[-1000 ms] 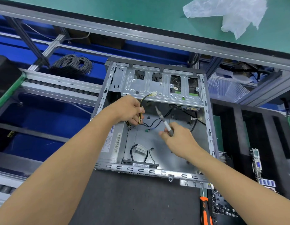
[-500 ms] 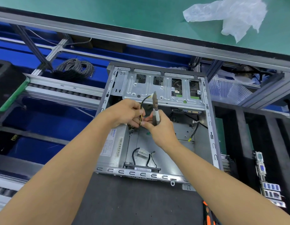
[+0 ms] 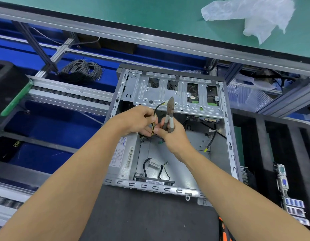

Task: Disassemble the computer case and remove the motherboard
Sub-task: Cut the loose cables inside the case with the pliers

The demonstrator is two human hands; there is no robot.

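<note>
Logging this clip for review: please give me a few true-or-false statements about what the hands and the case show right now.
1. The right hand holds cutting pliers with the tip pointing up. True.
2. The left hand is empty. False: its grip is on a black-and-yellow cable.
3. A motherboard fills the floor of the computer case. False: bare metal and loose wires show there.
4. A crumpled plastic bag lies on the green surface. True.

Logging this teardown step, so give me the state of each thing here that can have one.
computer case: side open, motherboard bay bare
yellow-black cable: gripped by left hand
cutters: held by right hand, tip up, jaws closed
coiled wire: bundled
plastic bag: crumpled
</note>
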